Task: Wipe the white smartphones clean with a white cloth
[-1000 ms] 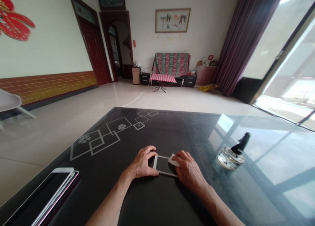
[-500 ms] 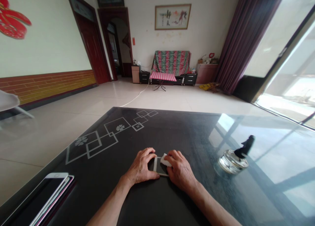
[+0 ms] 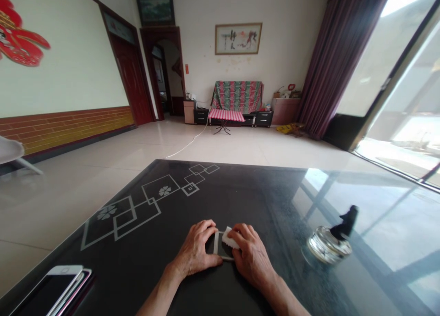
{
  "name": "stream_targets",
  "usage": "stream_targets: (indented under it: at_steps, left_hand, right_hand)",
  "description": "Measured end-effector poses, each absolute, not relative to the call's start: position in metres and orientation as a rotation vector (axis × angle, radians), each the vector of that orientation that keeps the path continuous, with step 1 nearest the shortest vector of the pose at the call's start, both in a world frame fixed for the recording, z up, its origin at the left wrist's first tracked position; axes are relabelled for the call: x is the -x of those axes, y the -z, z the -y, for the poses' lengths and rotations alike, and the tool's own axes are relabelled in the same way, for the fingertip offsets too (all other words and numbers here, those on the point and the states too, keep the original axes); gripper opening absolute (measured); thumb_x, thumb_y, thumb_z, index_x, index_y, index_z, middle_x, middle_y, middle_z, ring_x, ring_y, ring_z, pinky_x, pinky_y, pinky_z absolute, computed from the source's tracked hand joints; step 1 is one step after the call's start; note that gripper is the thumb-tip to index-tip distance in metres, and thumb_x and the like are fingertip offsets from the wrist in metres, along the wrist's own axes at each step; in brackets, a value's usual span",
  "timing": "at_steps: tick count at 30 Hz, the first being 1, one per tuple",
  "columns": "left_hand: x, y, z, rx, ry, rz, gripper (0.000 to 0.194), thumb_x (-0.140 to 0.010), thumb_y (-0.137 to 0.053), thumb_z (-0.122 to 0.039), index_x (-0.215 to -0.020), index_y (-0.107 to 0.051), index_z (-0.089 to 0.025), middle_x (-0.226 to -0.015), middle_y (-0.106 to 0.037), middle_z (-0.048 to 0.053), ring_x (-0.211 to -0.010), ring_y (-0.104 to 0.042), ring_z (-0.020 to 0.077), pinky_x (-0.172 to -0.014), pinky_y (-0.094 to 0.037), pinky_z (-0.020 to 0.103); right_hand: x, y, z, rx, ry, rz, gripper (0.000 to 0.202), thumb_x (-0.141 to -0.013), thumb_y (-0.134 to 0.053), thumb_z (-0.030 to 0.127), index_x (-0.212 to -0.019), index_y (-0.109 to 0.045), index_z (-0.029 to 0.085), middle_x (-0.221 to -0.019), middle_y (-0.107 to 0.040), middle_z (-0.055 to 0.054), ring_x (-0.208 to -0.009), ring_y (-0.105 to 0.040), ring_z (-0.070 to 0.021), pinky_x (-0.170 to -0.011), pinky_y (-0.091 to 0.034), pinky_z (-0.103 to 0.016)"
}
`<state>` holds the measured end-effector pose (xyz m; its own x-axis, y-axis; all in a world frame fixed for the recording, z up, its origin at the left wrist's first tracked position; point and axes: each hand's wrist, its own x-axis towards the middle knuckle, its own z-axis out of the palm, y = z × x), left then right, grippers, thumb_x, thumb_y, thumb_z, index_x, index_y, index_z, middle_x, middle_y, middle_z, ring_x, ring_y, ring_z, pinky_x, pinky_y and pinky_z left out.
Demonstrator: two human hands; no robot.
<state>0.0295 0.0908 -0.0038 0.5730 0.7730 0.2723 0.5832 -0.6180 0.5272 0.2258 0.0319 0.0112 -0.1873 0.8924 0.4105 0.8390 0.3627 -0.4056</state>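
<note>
A phone (image 3: 223,252) with a dark face and a white border lies on the black tabletop between my hands. My left hand (image 3: 194,252) grips its left end, thumb at the near edge and fingers at the far one. Pinched in the fingers of my right hand (image 3: 252,252) is a crumpled white wipe (image 3: 229,239), pressed on the phone's face. My right hand hides the phone's right end.
The black table (image 3: 257,196) bears a printed square pattern. Stacked phones (image 3: 51,288) lie at the near left. A clear glass bottle (image 3: 328,248) with a black spray top stands at the right. Beyond is a small checked table (image 3: 227,116).
The camera view has tipped upward, so everything sits lower in the picture. Both hands keep nearly the same hold, and the wipe is still on the phone.
</note>
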Motion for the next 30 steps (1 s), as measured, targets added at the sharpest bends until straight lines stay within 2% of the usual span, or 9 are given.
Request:
stream_targets:
  at_steps: [5,9,30]
  left_hand:
    - [-0.0302,0.0042,-0.0931,-2.473,-0.631,-1.115,0.073,-0.057,-0.078,-0.036,-0.125,-0.055,-0.023,-0.135,-0.05,0.009,-0.124,-0.045,0.0328,-0.105,-0.037,0.046]
    - [-0.0308,0.0042,-0.0939,-2.488,-0.601,-1.12,0.067,-0.057,-0.078,-0.039,-0.119,-0.059,-0.024,-0.134,-0.051,0.008,-0.124,-0.045,0.033,-0.104,-0.037,0.046]
    - [-0.0285,0.0018,-0.0993,-2.444,-0.641,-1.027,0.069,-0.046,-0.085,-0.044,-0.108,-0.062,-0.023,-0.128,-0.054,0.008,-0.118,-0.046,0.0331,-0.1,-0.039,0.046]
  right_hand:
    - [-0.2262,-0.0099,-0.0323,1.496,-0.105,2.039,0.035,-0.072,-0.048,0.004,-0.099,-0.062,0.022,-0.104,-0.056,-0.006,-0.093,-0.049,-0.0211,-0.086,-0.041,-0.034]
    - [-0.2263,-0.0108,-0.0299,1.504,-0.101,2.044,0.036,-0.072,-0.049,0.004,-0.1,-0.062,0.021,-0.105,-0.056,-0.006,-0.094,-0.049,-0.0206,-0.087,-0.041,-0.034]
    - [-0.219,-0.0183,-0.0305,1.423,-0.214,2.14,0.039,-0.071,-0.047,0.003,-0.103,-0.061,0.021,-0.105,-0.058,-0.006,-0.098,-0.048,-0.0217,-0.089,-0.04,-0.035]
